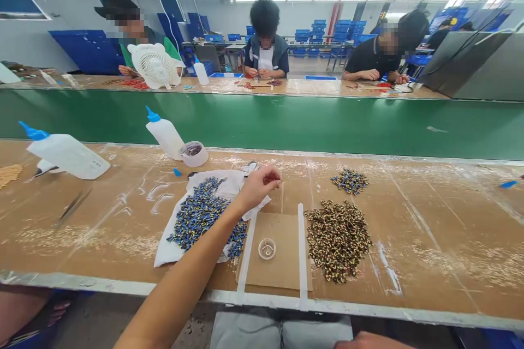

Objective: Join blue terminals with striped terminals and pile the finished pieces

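Note:
My left hand (261, 184) reaches across the table above the far edge of a white plastic bag (167, 251). Its fingers are curled together; whatever may be between them is too small or hidden. On the bag lies a heap of small blue-and-yellow parts (196, 215), partly covered by my forearm. Nearer me, a small clear round dish (267, 249) rests on a cardboard piece (282, 275) between two white tape strips. Just a bit of my right hand (368, 341) shows at the bottom edge, below the table, with its fingers out of sight.
Right of the cardboard lie a large pile of dark-and-gold parts (339, 240) and a smaller blue-and-gold pile (350, 181). White squeeze bottles (166, 139), a tape roll (194, 154) and tweezers (73, 206) lie left. Several people sit beyond the green belt (245, 122).

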A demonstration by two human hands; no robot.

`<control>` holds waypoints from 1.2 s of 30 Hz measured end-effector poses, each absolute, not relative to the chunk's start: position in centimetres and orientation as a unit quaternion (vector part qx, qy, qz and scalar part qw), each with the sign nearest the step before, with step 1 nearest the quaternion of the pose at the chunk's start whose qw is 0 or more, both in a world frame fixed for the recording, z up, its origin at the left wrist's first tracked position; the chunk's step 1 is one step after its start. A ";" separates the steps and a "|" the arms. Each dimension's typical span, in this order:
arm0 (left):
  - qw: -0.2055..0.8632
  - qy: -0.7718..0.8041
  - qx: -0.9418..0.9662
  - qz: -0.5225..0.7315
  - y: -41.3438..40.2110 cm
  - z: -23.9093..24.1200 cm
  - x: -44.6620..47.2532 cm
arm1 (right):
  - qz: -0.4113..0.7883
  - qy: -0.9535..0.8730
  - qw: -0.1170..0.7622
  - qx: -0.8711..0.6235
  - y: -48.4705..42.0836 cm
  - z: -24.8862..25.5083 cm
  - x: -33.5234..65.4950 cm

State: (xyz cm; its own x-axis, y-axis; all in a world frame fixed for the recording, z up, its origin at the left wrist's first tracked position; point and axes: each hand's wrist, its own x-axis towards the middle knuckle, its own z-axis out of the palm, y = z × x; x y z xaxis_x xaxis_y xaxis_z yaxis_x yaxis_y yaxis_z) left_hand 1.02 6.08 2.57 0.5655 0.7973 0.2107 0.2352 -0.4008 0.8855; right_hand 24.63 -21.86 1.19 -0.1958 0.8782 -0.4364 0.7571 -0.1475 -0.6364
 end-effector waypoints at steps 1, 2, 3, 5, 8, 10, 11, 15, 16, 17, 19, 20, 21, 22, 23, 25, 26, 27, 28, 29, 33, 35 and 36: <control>0.448 0.330 0.767 0.321 6.0 2.1 1.1 | 0.427 -0.656 0.077 -0.617 -21.7 2.3 25.3; 0.460 0.328 0.762 0.317 5.8 1.7 1.1 | 0.435 -0.665 0.082 -0.601 -21.2 3.4 26.0; 0.470 0.329 0.757 0.313 5.7 1.2 1.0 | 0.443 -0.673 0.086 -0.586 -20.3 4.6 26.5; 0.485 0.336 0.748 0.305 5.2 0.5 0.7 | 0.452 -0.692 0.096 -0.554 -17.6 6.6 26.8; 0.491 0.350 0.742 0.293 4.5 -0.2 0.4 | 0.440 -0.722 0.139 -0.516 -12.0 8.8 25.2; 0.475 0.356 0.754 0.280 4.1 -0.3 0.4 | 0.453 -0.739 0.138 -0.479 -8.6 9.2 23.4; 0.462 0.355 0.766 0.272 3.9 -0.3 0.3 | 0.457 -0.749 0.132 -0.461 -7.2 9.1 22.4; 0.435 0.339 0.793 0.258 3.6 -0.4 0.1 | 0.460 -0.769 0.120 -0.427 -4.7 7.1 19.9; 0.444 0.338 0.790 0.256 3.7 -0.5 0.0 | 0.463 -0.767 0.121 -0.427 -4.6 6.4 19.5; 0.456 0.340 0.783 0.252 3.8 -0.7 0.0 | 0.467 -0.762 0.126 -0.431 -4.7 5.7 19.2; 0.487 0.342 0.767 0.241 4.0 -1.0 -0.1 | 0.475 -0.742 0.153 -0.448 -5.1 4.4 18.7; 0.502 0.341 0.759 0.237 4.1 -1.1 -0.1 | 0.476 -0.731 0.171 -0.458 -5.3 3.9 18.4; 0.514 0.337 0.753 0.235 4.1 -1.2 -0.1 | 0.475 -0.722 0.189 -0.466 -5.5 3.4 18.1; 0.525 0.332 0.747 0.236 4.1 -1.3 -0.1 | 0.472 -0.715 0.204 -0.472 -5.7 3.1 17.9; 0.532 0.327 0.744 0.239 4.1 -1.4 0.0 | 0.471 -0.712 0.216 -0.475 -5.8 2.8 17.6; 0.538 0.318 0.739 0.251 4.0 -1.4 0.2 | 0.471 -0.710 0.227 -0.471 -6.0 2.5 17.1; 0.539 0.314 0.738 0.258 3.9 -1.4 0.4 | 0.473 -0.710 0.228 -0.469 -6.1 2.3 16.9; 0.540 0.310 0.736 0.265 3.8 -1.4 0.5 | 0.478 -0.710 0.224 -0.465 -6.2 2.2 16.6; 0.542 0.307 0.734 0.270 3.7 -1.4 0.6 | 0.487 -0.710 0.217 -0.460 -6.3 2.0 16.4; 0.543 0.306 0.733 0.273 3.6 -1.4 0.7 | 0.499 -0.709 0.210 -0.453 -6.4 1.9 16.1; 0.542 0.308 0.735 0.267 3.6 -1.7 0.7 | 0.525 -0.697 0.209 -0.442 -6.6 1.1 15.3; 0.542 0.311 0.734 0.266 3.7 -1.9 0.7 | 0.520 -0.696 0.220 -0.444 -6.5 0.9 15.2; 0.542 0.313 0.733 0.268 3.8 -2.0 0.7 | 0.518 -0.698 0.223 -0.441 -6.5 0.8 15.2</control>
State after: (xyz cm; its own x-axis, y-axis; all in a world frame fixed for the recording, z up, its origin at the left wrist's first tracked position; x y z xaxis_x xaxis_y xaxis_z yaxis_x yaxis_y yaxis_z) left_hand 0.72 3.78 -1.98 0.6606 0.7488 0.0531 0.1692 -0.2174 0.9613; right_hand 15.17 -6.49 0.80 -0.5111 0.8472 -0.1453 0.3852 0.0746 -0.9198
